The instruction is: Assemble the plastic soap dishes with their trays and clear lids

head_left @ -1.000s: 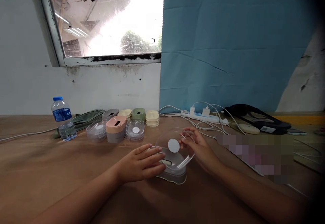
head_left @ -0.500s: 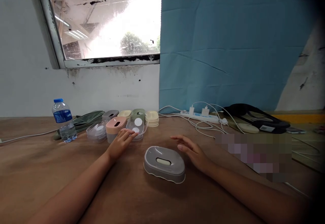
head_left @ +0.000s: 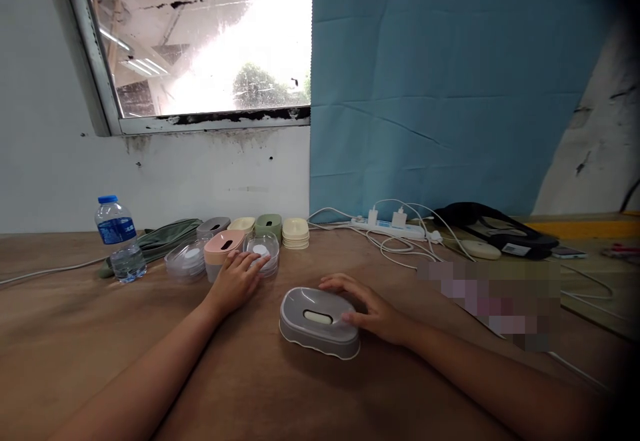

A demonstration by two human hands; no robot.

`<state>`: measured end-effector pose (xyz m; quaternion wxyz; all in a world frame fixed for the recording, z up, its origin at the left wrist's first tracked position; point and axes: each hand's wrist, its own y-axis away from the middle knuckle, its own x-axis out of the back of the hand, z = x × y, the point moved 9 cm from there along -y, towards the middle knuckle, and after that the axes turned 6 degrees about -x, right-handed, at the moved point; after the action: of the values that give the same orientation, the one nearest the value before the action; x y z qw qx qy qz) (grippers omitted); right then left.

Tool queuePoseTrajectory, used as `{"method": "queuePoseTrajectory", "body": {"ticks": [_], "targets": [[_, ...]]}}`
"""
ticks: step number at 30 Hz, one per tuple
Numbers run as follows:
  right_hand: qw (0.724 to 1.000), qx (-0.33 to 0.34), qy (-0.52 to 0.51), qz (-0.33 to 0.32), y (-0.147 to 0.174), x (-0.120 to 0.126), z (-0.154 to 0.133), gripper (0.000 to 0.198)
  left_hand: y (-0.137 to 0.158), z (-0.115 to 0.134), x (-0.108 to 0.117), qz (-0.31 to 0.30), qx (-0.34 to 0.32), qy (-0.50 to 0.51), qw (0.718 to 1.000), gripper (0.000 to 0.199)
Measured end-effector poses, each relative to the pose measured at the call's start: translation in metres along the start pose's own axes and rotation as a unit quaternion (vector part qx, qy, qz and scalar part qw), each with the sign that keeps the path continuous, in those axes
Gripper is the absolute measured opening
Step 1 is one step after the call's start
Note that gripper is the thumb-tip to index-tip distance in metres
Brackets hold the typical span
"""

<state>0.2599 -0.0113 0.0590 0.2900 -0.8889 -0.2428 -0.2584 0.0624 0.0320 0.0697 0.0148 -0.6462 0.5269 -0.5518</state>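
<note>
A grey rounded plastic box with an oval slot in its lid sits on the table in front of me. A cream wavy rim shows along its bottom, and something cream shows through the slot. My right hand is at its right side, fingers apart behind the far edge and thumb over the top; whether it touches cannot be made out. My left hand is open, palm down, fingertips at a stack of clear plastic pieces with a white round spot. Beside it stands a pink-lidded grey box.
Behind are grey, cream and green boxes, a cream stack and another clear stack. A water bottle and green pouch are left; a power strip with cables and black headgear are right.
The clear piece that stood raised by my left hand now lies level on the stack, and that hand has drawn slightly back. My right hand has moved left over the grey box's edge.
</note>
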Motion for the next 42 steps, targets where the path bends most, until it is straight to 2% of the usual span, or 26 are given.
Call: {"method": "queuePoseTrajectory", "body": {"ticks": [5, 9, 14, 18, 22, 24, 26, 28, 30, 36, 42], "targets": [[0.996, -0.002, 0.061, -0.067, 0.003, -0.014, -0.002, 0.067, 0.001, 0.0, -0.004, -0.011, -0.007, -0.016, 1.0, 0.037], [0.99, -0.014, 0.106, -0.094, 0.005, -0.021, 0.002, 0.083, 0.002, -0.002, -0.008, 0.003, -0.011, -0.033, 0.999, 0.036], [0.989, -0.036, 0.125, -0.072, 0.004, -0.017, 0.006, 0.085, 0.002, -0.003, -0.009, 0.01, 0.009, -0.042, 0.999, 0.034], [0.984, -0.084, 0.146, -0.057, 0.002, -0.012, 0.014, 0.087, 0.0, 0.0, -0.008, 0.027, 0.015, -0.046, 0.998, 0.034], [0.984, -0.102, 0.144, -0.031, 0.004, -0.008, 0.019, 0.089, -0.001, 0.002, 0.002, 0.043, 0.019, -0.032, 0.998, 0.039], [0.987, -0.094, 0.128, -0.018, 0.004, -0.008, 0.02, 0.087, -0.003, 0.011, 0.011, 0.04, -0.017, 0.0, 0.999, 0.041], [0.991, -0.079, 0.106, -0.006, 0.005, -0.008, 0.018, 0.087, -0.003, 0.034, 0.02, 0.023, -0.126, 0.053, 0.99, 0.04], [0.995, -0.06, 0.081, 0.007, 0.005, -0.007, 0.015, 0.086, 0.002, 0.063, 0.029, 0.0, -0.254, 0.109, 0.961, 0.038], [0.997, -0.043, 0.064, 0.02, 0.005, -0.003, 0.012, 0.085, 0.005, 0.08, 0.034, -0.016, -0.315, 0.15, 0.937, 0.038], [0.998, -0.014, 0.051, 0.04, 0.007, 0.003, 0.008, 0.085, -0.003, 0.088, 0.036, -0.026, -0.289, 0.251, 0.923, 0.041], [0.999, 0.001, 0.042, 0.013, 0.007, -0.002, 0.013, 0.09, -0.007, 0.083, 0.041, -0.03, -0.246, 0.348, 0.904, 0.035]]}}
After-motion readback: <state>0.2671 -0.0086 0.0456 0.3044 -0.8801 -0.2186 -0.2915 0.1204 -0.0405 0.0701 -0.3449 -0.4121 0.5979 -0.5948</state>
